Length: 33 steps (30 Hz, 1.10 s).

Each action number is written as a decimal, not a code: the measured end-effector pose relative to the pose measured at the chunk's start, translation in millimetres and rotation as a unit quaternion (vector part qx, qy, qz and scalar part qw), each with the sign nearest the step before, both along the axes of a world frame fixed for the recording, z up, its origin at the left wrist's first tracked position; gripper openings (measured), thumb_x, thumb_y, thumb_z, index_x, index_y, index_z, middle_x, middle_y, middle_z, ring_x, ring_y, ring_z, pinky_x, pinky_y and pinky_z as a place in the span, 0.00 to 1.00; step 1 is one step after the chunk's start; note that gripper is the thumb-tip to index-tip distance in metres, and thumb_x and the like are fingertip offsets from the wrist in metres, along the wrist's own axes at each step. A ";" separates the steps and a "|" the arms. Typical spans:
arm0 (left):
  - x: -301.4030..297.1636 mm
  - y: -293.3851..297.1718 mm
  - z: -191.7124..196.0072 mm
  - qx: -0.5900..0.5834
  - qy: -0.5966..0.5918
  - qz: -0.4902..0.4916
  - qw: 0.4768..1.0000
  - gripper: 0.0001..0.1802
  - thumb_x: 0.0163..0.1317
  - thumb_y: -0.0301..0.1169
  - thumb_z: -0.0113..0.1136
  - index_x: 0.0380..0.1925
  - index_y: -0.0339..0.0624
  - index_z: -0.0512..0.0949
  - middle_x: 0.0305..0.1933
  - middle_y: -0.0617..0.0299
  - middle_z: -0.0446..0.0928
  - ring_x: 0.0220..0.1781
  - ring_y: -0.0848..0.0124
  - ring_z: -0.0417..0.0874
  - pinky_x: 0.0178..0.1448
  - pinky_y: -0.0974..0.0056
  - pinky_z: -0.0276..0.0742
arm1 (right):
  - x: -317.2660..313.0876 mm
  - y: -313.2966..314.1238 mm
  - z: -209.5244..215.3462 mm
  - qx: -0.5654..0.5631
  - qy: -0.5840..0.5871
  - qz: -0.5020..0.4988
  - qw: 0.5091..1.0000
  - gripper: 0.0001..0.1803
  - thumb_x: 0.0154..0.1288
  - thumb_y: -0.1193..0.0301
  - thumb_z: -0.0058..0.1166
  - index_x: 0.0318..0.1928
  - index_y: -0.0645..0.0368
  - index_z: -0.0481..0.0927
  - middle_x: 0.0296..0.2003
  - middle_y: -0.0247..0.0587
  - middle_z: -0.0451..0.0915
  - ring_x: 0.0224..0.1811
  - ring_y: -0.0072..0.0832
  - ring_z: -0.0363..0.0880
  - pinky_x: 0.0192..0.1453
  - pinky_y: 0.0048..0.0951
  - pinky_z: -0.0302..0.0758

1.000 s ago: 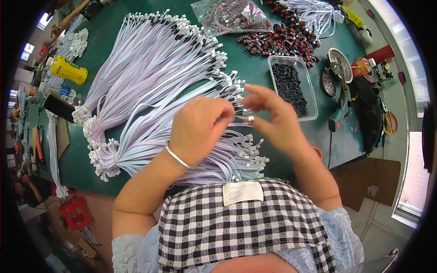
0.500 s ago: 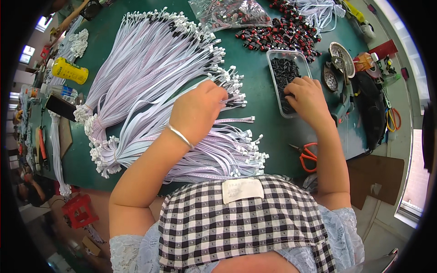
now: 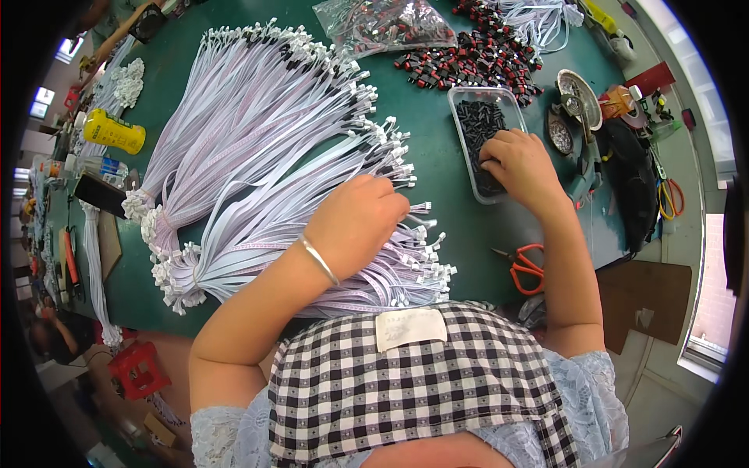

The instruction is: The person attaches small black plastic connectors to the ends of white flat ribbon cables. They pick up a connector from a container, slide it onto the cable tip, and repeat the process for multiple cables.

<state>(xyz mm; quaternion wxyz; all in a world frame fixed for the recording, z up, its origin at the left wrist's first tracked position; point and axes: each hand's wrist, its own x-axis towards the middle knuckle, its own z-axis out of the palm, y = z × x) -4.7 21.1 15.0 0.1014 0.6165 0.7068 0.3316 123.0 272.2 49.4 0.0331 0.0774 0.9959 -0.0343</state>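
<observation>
I see left hand (image 3: 357,226) over cables (image 3: 374,284), right hand (image 3: 521,168) at tub (image 3: 510,109) of black tubes (image 3: 476,121); both curl fingers, can't tell grip.

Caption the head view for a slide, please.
Left hand over white cables, right hand at a clear tub of small black pieces.

Right fingers (image 3: 499,149) in tub (image 3: 512,111), white cables (image 3: 234,129)
</observation>
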 end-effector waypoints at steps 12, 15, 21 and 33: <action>12.1 -8.7 5.5 -0.141 -0.452 0.067 0.878 0.07 0.62 0.30 0.58 0.33 0.37 0.77 0.24 0.69 0.74 0.22 0.82 0.71 0.27 0.73 0.67 | -3.2 -15.2 7.7 -0.072 0.093 -0.065 0.991 0.06 0.56 0.75 0.52 0.34 0.59 0.79 0.31 0.44 0.78 0.36 0.43 0.77 0.42 0.38 0.73; 10.1 -10.9 4.0 -0.106 -0.521 0.073 0.844 0.07 0.62 0.29 0.57 0.34 0.36 0.76 0.25 0.69 0.74 0.24 0.83 0.73 0.29 0.75 0.69 | -1.1 -25.8 15.2 -0.190 0.123 -0.066 0.972 0.07 0.55 0.77 0.54 0.36 0.61 0.79 0.30 0.42 0.77 0.35 0.38 0.78 0.38 0.33 0.73; 12.6 -12.2 16.9 -0.090 -0.611 0.072 0.783 0.07 0.61 0.28 0.58 0.37 0.36 0.77 0.27 0.68 0.75 0.26 0.83 0.74 0.30 0.77 0.70 | 12.4 -77.6 18.9 -0.555 0.163 -0.089 0.811 0.07 0.57 0.84 0.54 0.37 0.66 0.78 0.35 0.38 0.76 0.40 0.26 0.80 0.42 0.25 0.76; 20.6 -11.0 -8.0 -0.034 -0.613 0.052 0.788 0.08 0.64 0.31 0.57 0.37 0.37 0.78 0.25 0.70 0.74 0.23 0.84 0.69 0.28 0.78 0.65 | -7.6 -120.7 3.6 -0.675 0.210 -0.108 0.699 0.05 0.60 0.84 0.54 0.37 0.66 0.78 0.38 0.39 0.76 0.41 0.24 0.79 0.46 0.23 0.76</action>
